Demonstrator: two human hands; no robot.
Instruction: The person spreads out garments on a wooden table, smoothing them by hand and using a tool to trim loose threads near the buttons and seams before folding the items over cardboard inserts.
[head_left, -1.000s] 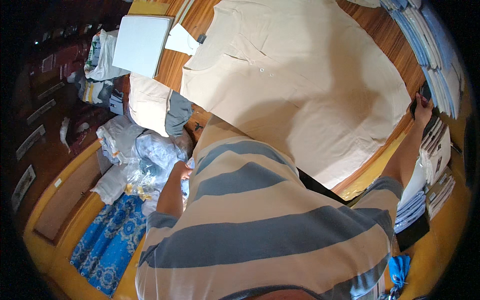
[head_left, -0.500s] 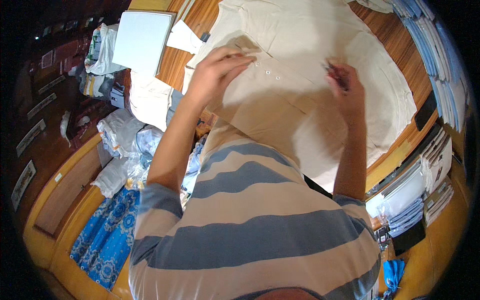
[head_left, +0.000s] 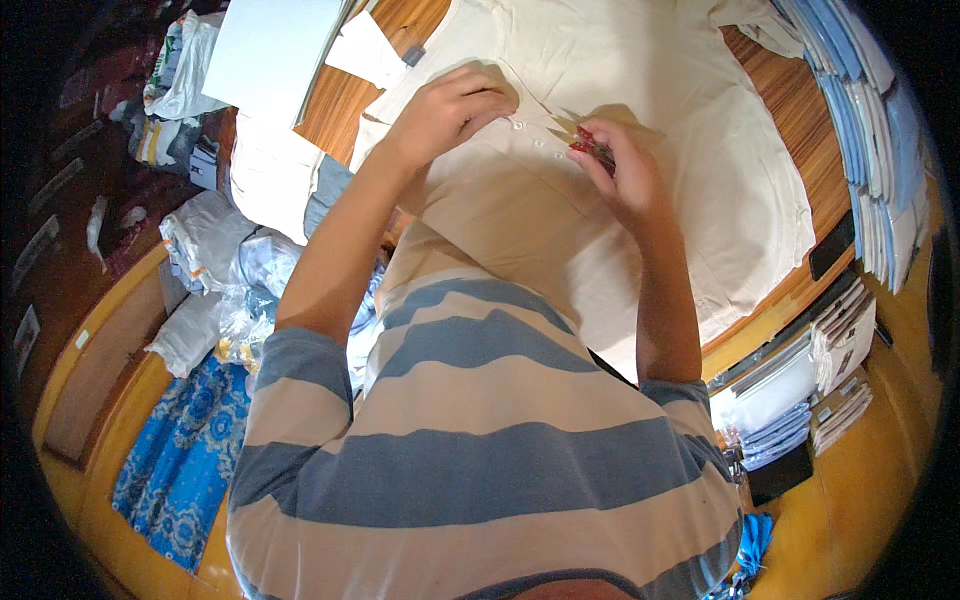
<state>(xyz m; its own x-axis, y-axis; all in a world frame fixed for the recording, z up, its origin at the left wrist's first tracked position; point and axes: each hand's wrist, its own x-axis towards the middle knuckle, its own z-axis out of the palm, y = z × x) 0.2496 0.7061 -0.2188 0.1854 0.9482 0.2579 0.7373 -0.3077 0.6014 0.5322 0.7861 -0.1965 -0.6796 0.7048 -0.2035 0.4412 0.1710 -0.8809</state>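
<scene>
Right hand [head_left: 628,170] has swung left since the last frame, nearer the buttons [head_left: 538,143]. From my end, I see its fingers closed round red-handled snips [head_left: 594,149]. Cream shirt [head_left: 720,170] lies spread on the desk [head_left: 790,125]; left hand [head_left: 448,115] touches its front, grip hard to tell.

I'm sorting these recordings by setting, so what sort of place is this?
Probably a small garment-finishing or packing workspace: a cream buttoned garment lies spread on a wood-grain table, folded blue and white cloth items are stacked at right, and plastic-wrapped items are heaped at left.
</scene>
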